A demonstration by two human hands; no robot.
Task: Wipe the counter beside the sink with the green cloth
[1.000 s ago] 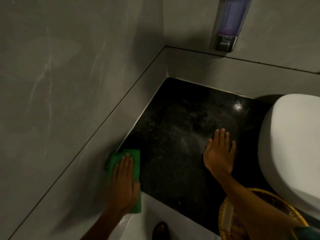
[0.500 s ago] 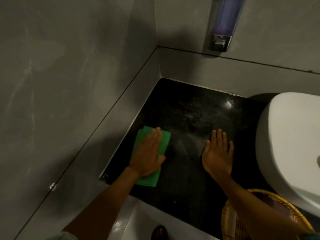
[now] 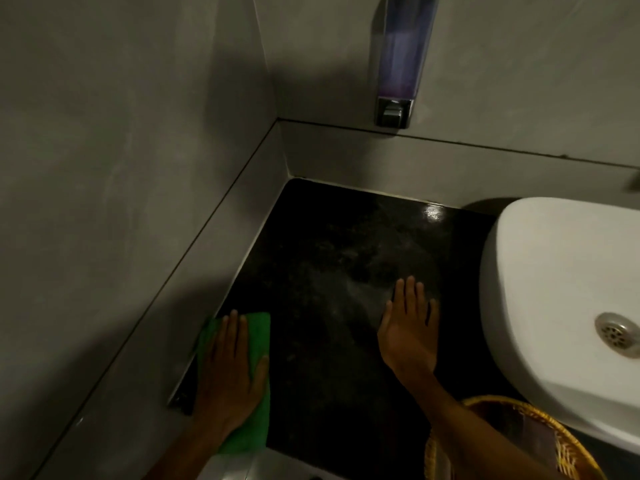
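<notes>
We are pressing our left hand [image 3: 230, 372] flat, fingers together and extended, on top of the folded bright green cloth [image 3: 251, 386], which is lying on the near left corner of the dark, speckled polished-stone counter [image 3: 332, 341], right against the grey wall skirting [image 3: 207, 258] and reaching the counter's front edge. Nothing is being pinched; the palm alone is pinning the cloth down, so we are judging this to be the middle of a wiping stroke along the left margin.

Our right hand [image 3: 408, 332] is lying palm-down on the bare stone near the white rounded ceramic sink basin [image 3: 554, 289], fingers straight and close together, holding nothing and apparently bracing us. A woven yellow wicker basket [image 3: 446, 452] is sitting at the front right, partly under that forearm, and a clear purple-tinted wall soap dispenser [image 3: 403, 57] is hanging above the back of the counter.

As for progress, we are judging the job only partly done. A pale, hazy smear is showing across the centre of the stone, between our two hands and running toward the back, and the far strip by the back wall is looking mottled too, with a single glossy highlight near the basin. Whether the strip under and around the cloth is already clean we cannot tell in this dim light. The centre, the back corner, the band beside the basin and the patch under our right hand are looking like what is left to cover.
</notes>
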